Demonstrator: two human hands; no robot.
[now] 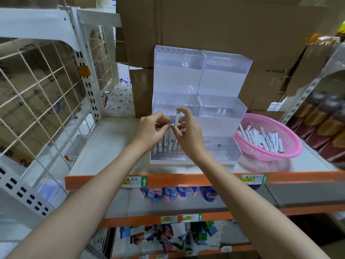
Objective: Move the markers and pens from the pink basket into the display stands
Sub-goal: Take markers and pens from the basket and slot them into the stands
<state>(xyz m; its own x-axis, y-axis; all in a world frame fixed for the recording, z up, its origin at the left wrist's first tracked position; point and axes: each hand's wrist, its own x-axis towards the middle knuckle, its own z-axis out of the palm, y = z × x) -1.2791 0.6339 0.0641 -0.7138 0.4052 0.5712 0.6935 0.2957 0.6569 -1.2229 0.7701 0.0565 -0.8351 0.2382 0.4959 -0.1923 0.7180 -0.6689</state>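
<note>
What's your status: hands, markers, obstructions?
Left hand pinching blue-capped white marker; right hand gripping green-capped white marker. Round pink plastic basket holds many markers. No obstruction seen.

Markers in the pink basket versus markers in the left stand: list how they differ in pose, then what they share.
Basket markers lie jumbled on their sides; stand markers stand upright in a row. Basket markers overlap; stand markers stay side by side. Both have white barrels.

Shelf with display stands, pink basket
</note>
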